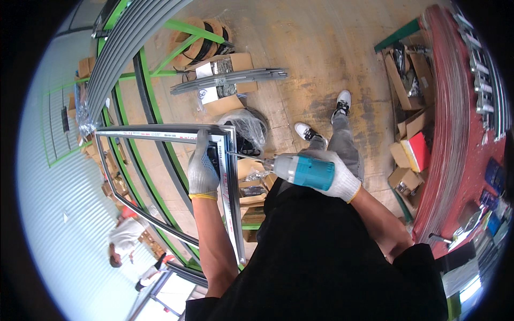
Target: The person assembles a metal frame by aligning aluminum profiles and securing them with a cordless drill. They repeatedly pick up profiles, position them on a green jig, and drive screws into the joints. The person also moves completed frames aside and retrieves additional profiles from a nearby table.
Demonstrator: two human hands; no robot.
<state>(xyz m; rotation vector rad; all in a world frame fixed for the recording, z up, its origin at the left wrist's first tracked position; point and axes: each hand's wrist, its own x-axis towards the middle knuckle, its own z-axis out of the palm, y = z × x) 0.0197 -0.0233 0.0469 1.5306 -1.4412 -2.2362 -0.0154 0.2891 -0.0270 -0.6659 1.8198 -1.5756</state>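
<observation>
My right hand, in a white knit glove with a yellow cuff, is closed around a teal and grey power drill. The drill's long thin bit points left, and its tip meets the side of a window frame near a corner. My left hand, gloved the same way, grips that frame just inside the corner. Beside its fingers sits a small black piece, partly covered; I cannot tell what it is. Protective film with print covers parts of the frame.
A green rack supports the frame at the left, with long grey profiles above. Beyond are cardboard boxes and a bagged bin. A red bench stands right. Two other people, one in a white shirt, are far left.
</observation>
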